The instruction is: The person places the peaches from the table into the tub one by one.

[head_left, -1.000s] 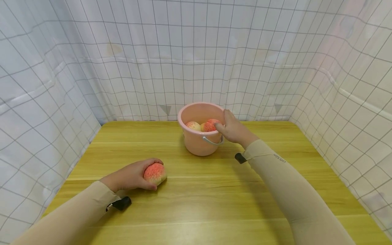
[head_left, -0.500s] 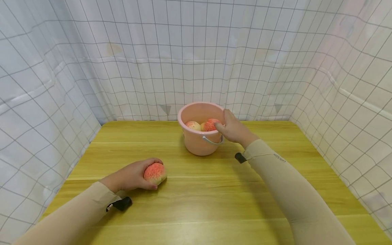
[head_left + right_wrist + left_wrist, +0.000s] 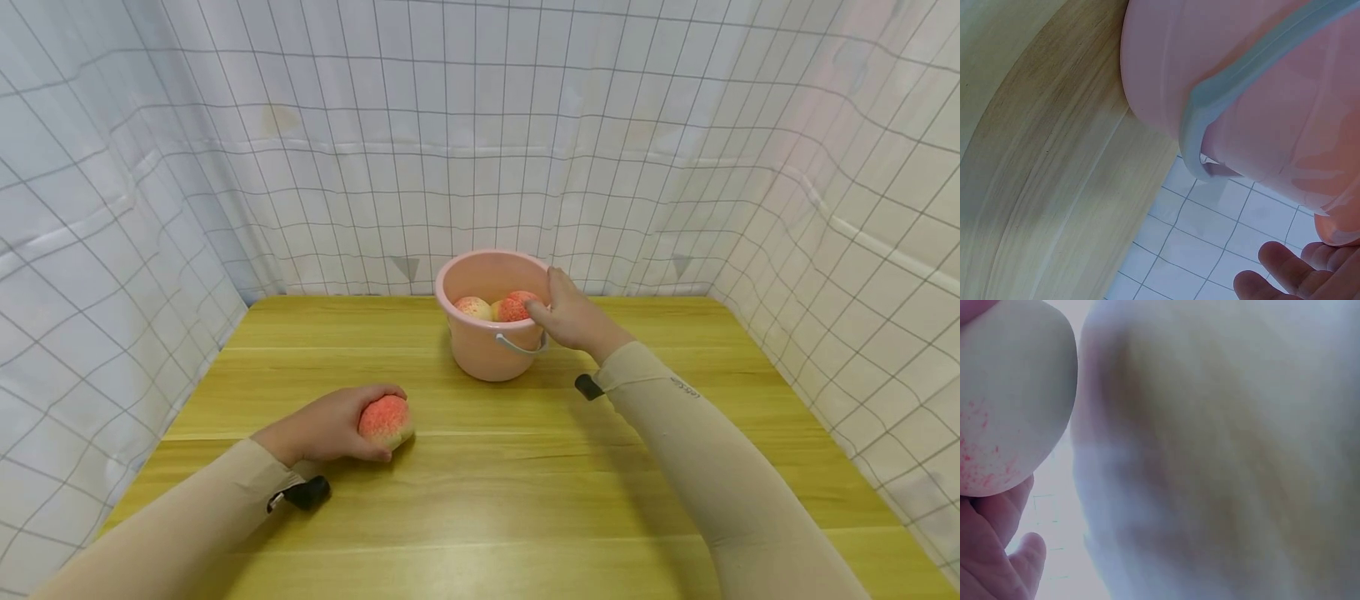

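A red-and-cream peach [image 3: 386, 422] sits in the grip of my left hand [image 3: 330, 427], thumb on the near side and fingers round the far side. Its pale underside shows in the left wrist view, with fingers [image 3: 1000, 515] against it. Back at the middle of the table, a pink bucket [image 3: 491, 354] stands upright. My right hand [image 3: 576, 317] holds its right rim, thumb inside and fingers outside. Inside the bucket lie a pale peach [image 3: 474, 308] and a red peach [image 3: 516, 307], with part of another behind them. The bucket's lower contents are hidden.
The bucket's pale blue handle [image 3: 1235, 81] hangs down at its front right side. Under everything is a wood-grain table [image 3: 480, 500]. White curtains with a dark grid [image 3: 480, 167] enclose the table at the back and both sides.
My left hand has shifted slightly to the right and away from me, and the peach has moved with it. My right hand and the bucket have stayed in place.
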A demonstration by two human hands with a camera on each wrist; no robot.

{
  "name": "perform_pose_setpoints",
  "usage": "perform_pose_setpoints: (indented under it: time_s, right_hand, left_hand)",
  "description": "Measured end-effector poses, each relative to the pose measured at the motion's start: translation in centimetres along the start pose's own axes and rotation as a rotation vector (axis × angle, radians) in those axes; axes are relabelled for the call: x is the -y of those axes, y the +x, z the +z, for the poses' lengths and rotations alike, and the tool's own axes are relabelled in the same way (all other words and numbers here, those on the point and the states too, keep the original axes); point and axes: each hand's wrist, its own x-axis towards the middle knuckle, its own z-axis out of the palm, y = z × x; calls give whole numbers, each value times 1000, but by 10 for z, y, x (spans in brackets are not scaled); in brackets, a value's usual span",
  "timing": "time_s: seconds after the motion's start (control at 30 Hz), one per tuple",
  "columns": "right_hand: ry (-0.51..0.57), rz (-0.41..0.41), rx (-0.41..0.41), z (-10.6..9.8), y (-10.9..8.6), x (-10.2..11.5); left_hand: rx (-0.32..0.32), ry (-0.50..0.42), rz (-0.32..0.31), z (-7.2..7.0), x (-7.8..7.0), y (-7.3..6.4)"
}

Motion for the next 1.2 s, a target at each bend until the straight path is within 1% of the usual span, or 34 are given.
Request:
perform_pose_setpoints:
  time_s: [0.13, 0.3, 0.43, 0.7, 0.87, 1.07, 1.2]
  right_hand:
    - [5, -5, -1, 0, 0, 1]
    - [5, -4, -1, 0, 0, 1]
    - [-1, 0, 4, -1, 0, 0]
    - [-12, 19, 9, -1, 0, 0]
    - [-3, 22, 8, -1, -1, 1]
    - [-1, 22, 12, 0, 0, -1]
    - [-2, 16, 7, 0, 0, 0]
  left_hand:
    - [-31, 26, 12, -3, -3, 2]
    - [-63, 8, 28, -8, -8, 5]
    - [-89, -10, 30, -14, -13, 7]
    - [-144, -10, 48, -25, -22, 16]
    - [-162, -18, 43, -33, -29, 23]
    - [-175, -22, 50, -41, -36, 31]
    - [-190, -19, 42, -48, -41, 35]
